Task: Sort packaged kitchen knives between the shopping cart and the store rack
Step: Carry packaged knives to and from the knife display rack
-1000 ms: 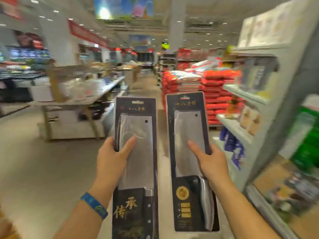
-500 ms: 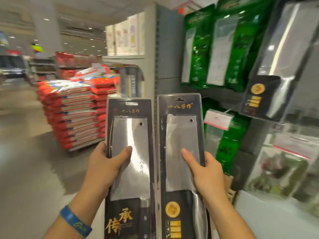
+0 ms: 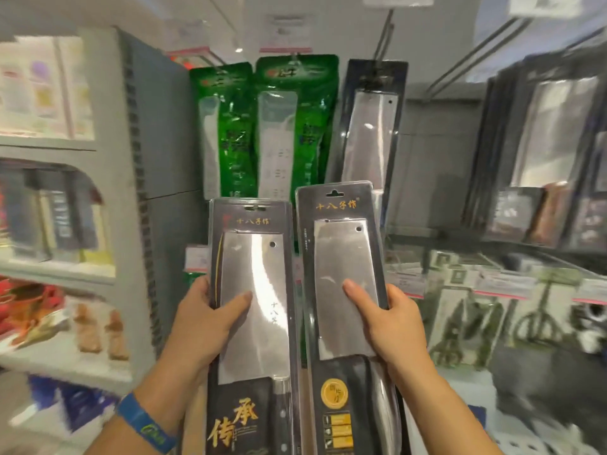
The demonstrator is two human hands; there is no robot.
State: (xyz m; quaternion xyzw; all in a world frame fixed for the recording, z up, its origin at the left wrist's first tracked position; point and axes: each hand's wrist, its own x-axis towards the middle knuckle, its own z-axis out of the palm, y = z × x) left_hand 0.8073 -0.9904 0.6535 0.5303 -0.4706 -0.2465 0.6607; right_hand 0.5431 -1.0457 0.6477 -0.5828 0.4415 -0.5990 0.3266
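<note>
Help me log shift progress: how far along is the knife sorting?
Done: a black knife pack and green packs hang on the rack. In hand: the left hand grips the left cleaver pack, the right hand the right cleaver pack, both upright before the rack, neither hooked yet. Left: placing these two; the cart is out of view, so what remains there cannot be told.

Up front, side by side: black card pack with a steel knife and big gold letters (image 3: 259,257) in the left hand (image 3: 200,326), black card pack with a steel knife and a round gold sticker (image 3: 341,257) in the right hand (image 3: 397,326). Behind them, on the grey store rack (image 3: 433,159), two green plastic packs (image 3: 295,133), a black hanging knife pack (image 3: 371,126) just right of those.
</note>
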